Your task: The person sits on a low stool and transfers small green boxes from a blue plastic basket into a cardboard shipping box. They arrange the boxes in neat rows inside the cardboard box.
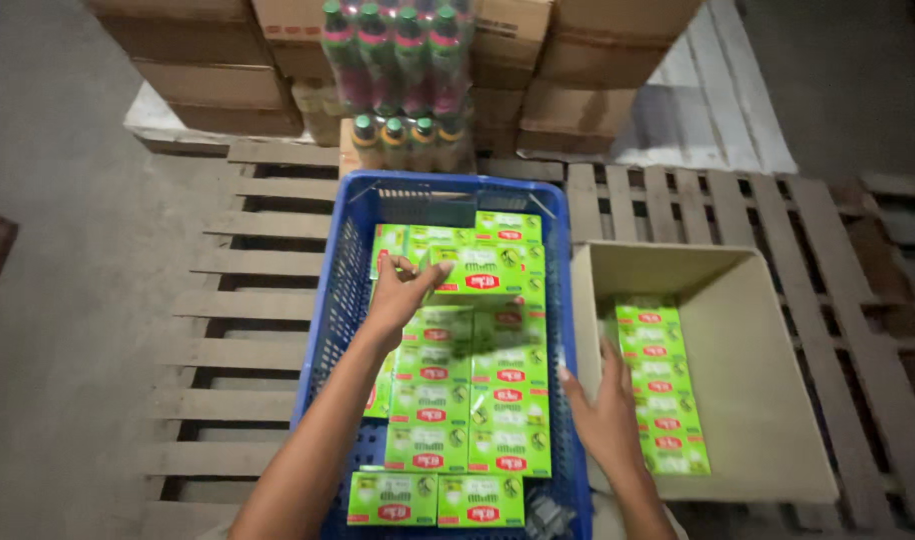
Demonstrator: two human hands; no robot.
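Left hand [403, 290] fingers clamped on a flat green packet [475, 272] (red label); right hand [603, 415] fingers apart over the blue crate [340, 300]

Green boxes [473, 400] fill most of my blue crate [343, 290], leaving open floor only along its twelve o'clock wall. At three o'clock the cardboard box [768, 400] is bare on its right half. Bottles [403, 70] and stacked cartons [208, 60] block twelve o'clock; the pallet slats [248, 300] at nine lie free.

One head-worn camera looks steeply down from close above at a blue crate [338, 300] on wooden pallets [248, 300].
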